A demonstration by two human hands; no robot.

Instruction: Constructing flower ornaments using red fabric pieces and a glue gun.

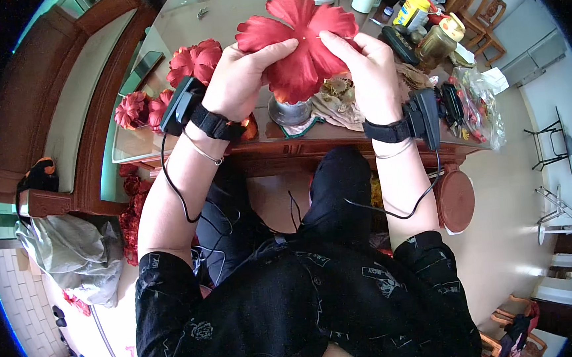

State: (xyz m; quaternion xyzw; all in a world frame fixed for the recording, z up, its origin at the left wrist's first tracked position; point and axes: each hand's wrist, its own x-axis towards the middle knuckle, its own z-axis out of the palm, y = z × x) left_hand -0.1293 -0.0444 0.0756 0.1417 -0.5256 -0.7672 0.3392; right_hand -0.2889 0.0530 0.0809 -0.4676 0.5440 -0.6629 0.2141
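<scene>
One big counter [169, 31] spans the scene ahead of you, and two wooden chairs [487, 10] stand beyond its far right end. Down by the right side, there's one round, red-brown stool [455, 201]!

Over to the counter's right edge: one clear plastic bag [485, 118], red bits showing inside. And centre stage, you've got one red flower [308, 71] raised above the counter's near edge, your left hand [236, 79] on one side, your right hand [372, 69] on the other. Both grips are closed in a pinch, thumbs pressed on the petals either side of the middle, fingers mostly hidden behind. Broad, ruffled, deep red petals, fanned out flat and creased toward the centre!

To your left, three more red blooms [196, 62] on the counter, one larger, two smaller. Containers now: one brownish see-through jar [437, 47] with a pale lid, contents too hard to make out; one yellow container [413, 12] just behind it; one metal pot [289, 114] below your flower, its inside mostly covered from view. Smallest of all, one pale dot [303, 38] at the flower's heart, right between your thumbs!
</scene>
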